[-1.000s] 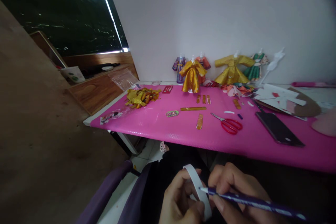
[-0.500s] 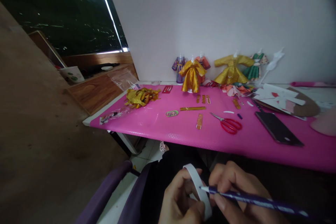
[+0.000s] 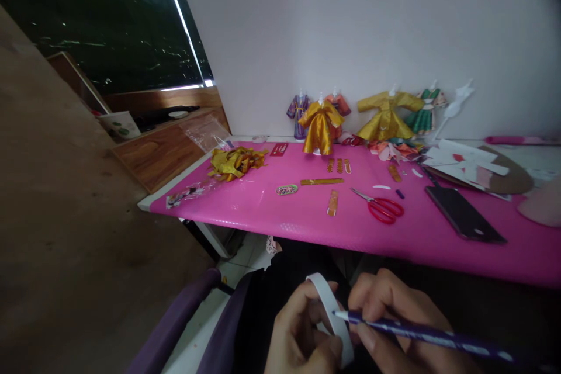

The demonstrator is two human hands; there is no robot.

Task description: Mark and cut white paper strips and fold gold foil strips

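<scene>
Low in the head view, my left hand (image 3: 298, 327) holds a curved white strip (image 3: 326, 299) between its fingers and thumb. My right hand (image 3: 394, 315) is closed round a dark purple pen (image 3: 432, 334), whose pale tip touches or nearly touches the outer face of the strip. Both hands are close together in front of the table's near edge, above a dark-clothed lap. The lower end of the strip runs behind my left thumb.
On the pink table (image 3: 258, 210) lie red-handled scissors (image 3: 383, 209), a black phone-like slab (image 3: 464, 213), gold fabric scraps (image 3: 236, 162) and small gold strips (image 3: 333, 203). Small dressed forms (image 3: 319, 125) stand along the wall. A purple armrest (image 3: 175, 321) is at lower left.
</scene>
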